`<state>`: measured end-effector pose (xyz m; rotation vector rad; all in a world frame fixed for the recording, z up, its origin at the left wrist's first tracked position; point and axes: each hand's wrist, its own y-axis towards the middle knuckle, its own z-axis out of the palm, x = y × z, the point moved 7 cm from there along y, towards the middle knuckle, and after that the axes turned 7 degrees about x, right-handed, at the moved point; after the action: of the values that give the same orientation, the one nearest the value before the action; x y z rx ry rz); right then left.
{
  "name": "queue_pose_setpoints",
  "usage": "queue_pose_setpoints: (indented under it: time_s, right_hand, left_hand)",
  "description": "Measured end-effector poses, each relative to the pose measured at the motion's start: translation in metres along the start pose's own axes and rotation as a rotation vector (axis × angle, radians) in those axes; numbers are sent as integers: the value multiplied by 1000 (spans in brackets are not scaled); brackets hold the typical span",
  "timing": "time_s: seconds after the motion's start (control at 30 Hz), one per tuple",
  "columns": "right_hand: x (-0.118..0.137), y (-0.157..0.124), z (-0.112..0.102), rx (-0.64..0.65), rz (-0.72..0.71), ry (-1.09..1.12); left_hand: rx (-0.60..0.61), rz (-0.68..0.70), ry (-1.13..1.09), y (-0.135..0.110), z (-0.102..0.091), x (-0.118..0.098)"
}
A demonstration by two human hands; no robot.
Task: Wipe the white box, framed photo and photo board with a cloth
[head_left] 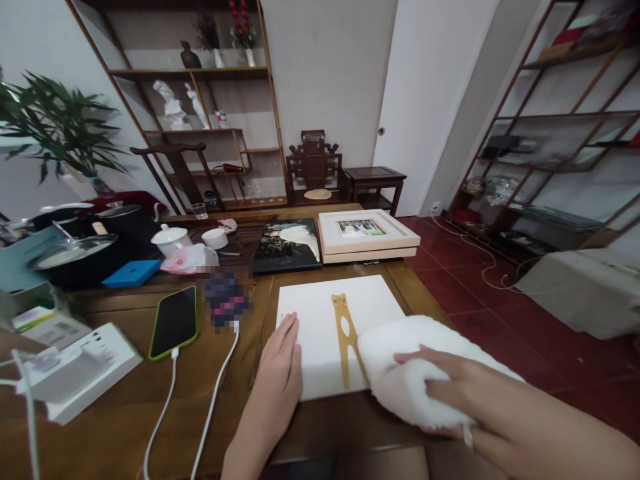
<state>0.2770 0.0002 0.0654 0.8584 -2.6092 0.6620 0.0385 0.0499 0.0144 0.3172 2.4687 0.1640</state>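
Wiping the white panel [320,313] with a cloth [400,363]

Left hand [280,367] lay flat, fingers together, pinning the panel's near left edge; right hand [450,380] gripped the cloth at its right.

Illumination is soft, even indoor light with no hard shadows. The white board [340,333] and the fluffy white cloth [415,373] render bright, close to overexposed. The phone [176,321] screen shows faint glare. Wide-angle distortion bends the shelving [565,120] at the right edge. The white box [83,377] at lower left is motion-blurred. A pixelated patch [226,298] masks one object.
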Motion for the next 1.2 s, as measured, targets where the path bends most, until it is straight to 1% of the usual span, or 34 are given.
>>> queue_pose_setpoints:
  time_s: [0.03,0.1,0.23,0.3,0.4,0.5,0.57,0.63,0.7,0.77,0.83,0.97,1.07,1.13,1.2]
  right_hand:
    - [-3,6,-4,-20,0,13]
    - [-12,26,-18,-91,-5,17]
    - [-28,80,-54,-299,-10,13]
    - [-28,107,-67,-339,-31,24]
    - [-8,146,-76,-301,-86,2]
    - [29,179,-74,-250,-146,-32]
    - [54,195,-70,-228,-167,-65]
    - [69,206,-67,-214,-166,-97]
    - [71,208,-67,-208,-148,-117]
    - [58,202,-70,-210,-123,-123]
    - [36,187,-74,-224,-101,-121]
    - [-14,145,-77,-291,-39,-116]
    - [-38,115,-69,-342,7,-125]
    - [-43,98,-60,-365,14,-155]
    - [-41,82,-48,-345,12,-188]
  left_hand:
    - [6,-8,-6,0,0,1]
    - [10,-18,-10,1,0,2]
    - [-1,5,17,1,0,1]
    - [-9,24,38,1,0,0]
    - [-14,41,64,0,0,0]
    - [-21,51,76,-1,0,-1]
    - [-26,55,83,-1,0,-1]
    - [-27,59,89,0,0,-1]
    - [-25,62,90,0,0,-2]
    - [-18,60,87,0,0,-2]
    - [-15,57,82,0,0,-2]
    - [-36,74,70,-1,0,-2]
    - [-61,77,62,-1,0,-1]
    - [-72,71,54,-1,0,0]
    - [-72,63,48,-1,0,0]
